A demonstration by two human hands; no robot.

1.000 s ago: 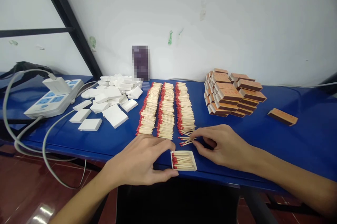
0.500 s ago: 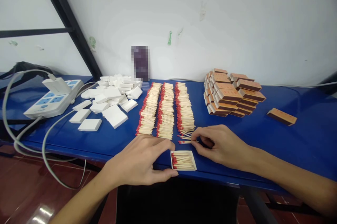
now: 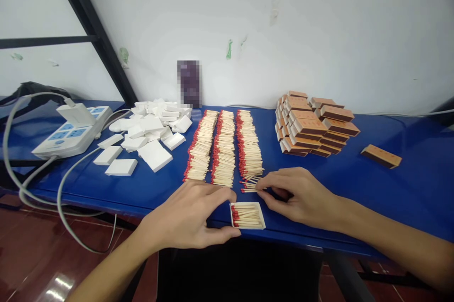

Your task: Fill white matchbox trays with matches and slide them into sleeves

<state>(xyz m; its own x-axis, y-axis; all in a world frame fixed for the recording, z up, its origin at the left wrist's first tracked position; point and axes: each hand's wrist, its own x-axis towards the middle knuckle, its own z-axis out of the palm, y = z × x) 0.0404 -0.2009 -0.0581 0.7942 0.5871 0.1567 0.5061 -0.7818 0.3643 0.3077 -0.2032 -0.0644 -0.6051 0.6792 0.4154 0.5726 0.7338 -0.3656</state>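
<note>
A white matchbox tray (image 3: 263,220) lies at the table's front edge, partly filled with red-tipped matches. My left hand (image 3: 193,217) grips its left end, index finger at the far corner and thumb at the near one. Beyond the tray, my right hand (image 3: 294,193) pinches the plain ends of loose matches (image 3: 248,190); how many are between the fingertips is hidden. These matches lie at the near end of the rightmost of three long rows of matches (image 3: 248,143), all with red heads to the left.
White empty trays (image 3: 151,125) are heaped at the back left, beside a power strip (image 3: 73,133) with looping cables. Brown matchbox sleeves (image 3: 308,122) are stacked at the back right, and a single sleeve (image 3: 381,156) lies farther right. A pixelated dark rectangle (image 3: 189,83) stands against the wall.
My right hand's fingertips have shifted slightly left and closed on the loose matches at the row's near end. My left hand and the tray stay in place.
</note>
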